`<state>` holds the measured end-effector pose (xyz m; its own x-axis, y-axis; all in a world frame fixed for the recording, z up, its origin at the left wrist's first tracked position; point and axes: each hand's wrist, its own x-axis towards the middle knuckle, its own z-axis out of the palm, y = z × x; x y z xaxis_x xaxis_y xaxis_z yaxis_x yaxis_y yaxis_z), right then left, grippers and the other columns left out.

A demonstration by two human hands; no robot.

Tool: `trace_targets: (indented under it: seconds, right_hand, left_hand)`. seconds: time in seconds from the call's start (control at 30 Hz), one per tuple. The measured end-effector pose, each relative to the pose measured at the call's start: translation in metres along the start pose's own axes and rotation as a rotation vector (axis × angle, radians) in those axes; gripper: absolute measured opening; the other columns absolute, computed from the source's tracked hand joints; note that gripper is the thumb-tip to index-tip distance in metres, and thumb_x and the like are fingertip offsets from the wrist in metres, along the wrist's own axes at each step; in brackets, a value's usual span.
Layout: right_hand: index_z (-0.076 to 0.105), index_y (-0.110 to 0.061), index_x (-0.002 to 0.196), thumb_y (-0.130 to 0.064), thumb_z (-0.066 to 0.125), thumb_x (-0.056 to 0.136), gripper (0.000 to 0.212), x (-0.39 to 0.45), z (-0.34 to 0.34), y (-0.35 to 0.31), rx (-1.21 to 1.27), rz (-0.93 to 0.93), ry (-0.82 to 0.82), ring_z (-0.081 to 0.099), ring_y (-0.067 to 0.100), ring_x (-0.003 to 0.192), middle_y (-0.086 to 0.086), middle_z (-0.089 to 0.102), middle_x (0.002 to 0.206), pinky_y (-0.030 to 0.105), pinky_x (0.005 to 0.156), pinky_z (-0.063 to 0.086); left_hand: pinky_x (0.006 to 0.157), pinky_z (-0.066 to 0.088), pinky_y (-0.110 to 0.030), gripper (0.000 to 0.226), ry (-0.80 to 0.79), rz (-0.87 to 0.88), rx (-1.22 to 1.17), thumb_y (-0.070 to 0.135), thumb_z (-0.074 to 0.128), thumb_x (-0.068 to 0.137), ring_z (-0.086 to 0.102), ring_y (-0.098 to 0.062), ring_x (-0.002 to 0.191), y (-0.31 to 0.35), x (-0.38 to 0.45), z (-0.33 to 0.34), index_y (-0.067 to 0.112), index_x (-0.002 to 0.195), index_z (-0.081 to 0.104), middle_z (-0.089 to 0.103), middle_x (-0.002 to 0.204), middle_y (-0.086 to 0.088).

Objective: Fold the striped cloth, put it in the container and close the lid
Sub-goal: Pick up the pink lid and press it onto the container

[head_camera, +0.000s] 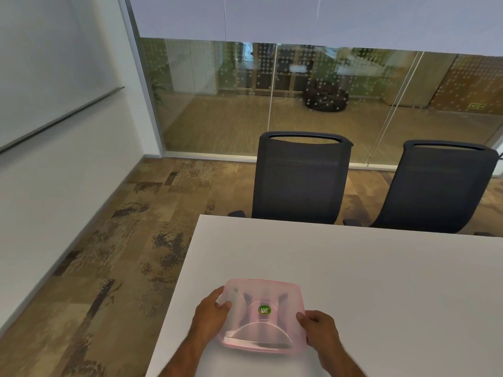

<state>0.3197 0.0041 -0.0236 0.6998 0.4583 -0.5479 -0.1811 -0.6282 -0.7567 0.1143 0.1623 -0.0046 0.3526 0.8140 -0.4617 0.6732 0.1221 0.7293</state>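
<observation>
Head view: pink lidded container point(262, 317) near surface's point(353, 268) left edge; left hand point(211, 308) and right hand point(319, 329) grips closed on lid point(272, 292) sides; two chairs point(299, 180) at far edge.

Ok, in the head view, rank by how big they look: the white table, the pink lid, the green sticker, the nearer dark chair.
1. White rectangular table
2. Dark mesh office chair, though it stands farther away
3. Translucent pink plastic lid
4. Round green sticker

1. even, soft indoor light; the white table point(367, 268) in front of me looks bright, with no hard shadows.
2. wide-angle bending curves the wall point(54, 131) at the left edge.
3. the glass partition point(299, 99) carries faint reflections, and the whole picture is slightly soft.
</observation>
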Motion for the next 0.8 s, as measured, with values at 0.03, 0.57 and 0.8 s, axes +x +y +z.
trace_targets:
  seconds: [0.03, 0.57, 0.8]
  right_hand:
    - [0.074, -0.005, 0.09, -0.019, 0.072, 0.086, 0.015, 0.002, -0.001, 0.001, 0.008, 0.009, -0.008, 0.07, 0.035, 0.084, 0.016, 0.075, 0.091, 0.052, 0.084, 0.059]
    - [0.052, -0.011, 0.061, -0.013, 0.069, 0.089, 0.033, 0.007, 0.0, -0.003, 0.042, 0.05, -0.045, 0.055, 0.026, 0.071, 0.014, 0.057, 0.073, 0.037, 0.067, 0.052]
    - [0.047, -0.013, 0.06, -0.015, 0.068, 0.089, 0.036, 0.008, 0.002, -0.003, -0.02, 0.034, -0.022, 0.054, 0.026, 0.066, 0.014, 0.054, 0.069, 0.038, 0.065, 0.052]
  left_hand:
    - [0.102, 0.052, -0.045, 0.047, -0.007, 0.0, -0.007, 0.027, 0.054, 0.099, 0.06, -0.029, 0.116, 0.0, 0.0, 0.0, 0.023, 0.145, 0.042, 0.06, 0.135, -0.012]
    - [0.079, 0.062, -0.045, 0.031, -0.005, -0.044, -0.083, 0.025, 0.059, 0.094, 0.064, -0.028, 0.097, -0.006, 0.009, -0.001, 0.032, 0.123, 0.052, 0.063, 0.117, -0.009]
    - [0.07, 0.064, -0.037, 0.021, -0.063, -0.118, -0.078, 0.028, 0.065, 0.087, 0.068, -0.025, 0.091, 0.0, 0.021, -0.015, 0.027, 0.107, 0.061, 0.067, 0.112, -0.007]
